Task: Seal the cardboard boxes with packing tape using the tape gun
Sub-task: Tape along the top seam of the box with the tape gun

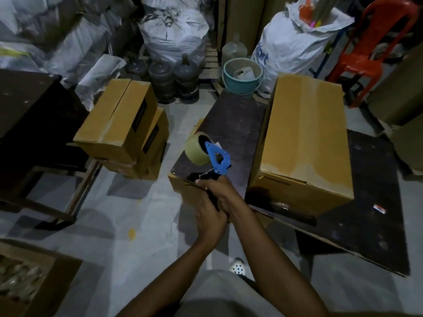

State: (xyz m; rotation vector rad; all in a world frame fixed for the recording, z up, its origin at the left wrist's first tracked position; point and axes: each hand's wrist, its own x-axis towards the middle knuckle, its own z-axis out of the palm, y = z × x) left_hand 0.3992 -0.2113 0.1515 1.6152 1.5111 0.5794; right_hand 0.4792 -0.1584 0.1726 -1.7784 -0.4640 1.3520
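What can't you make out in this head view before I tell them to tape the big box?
- Tape gun handle: hidden by the left hand and right hand wrapped around it.
- Big cardboard box: top seam blurred by dim light; taped or not, unclear. Front print too small to read.
- Smaller box below the hands: mostly covered by a dark board.
- Open carton: cut off by the left edge, contents blurred.

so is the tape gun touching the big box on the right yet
Apart. The head view shows the tape gun held up in both hands, with dark board visible between it and the big box.
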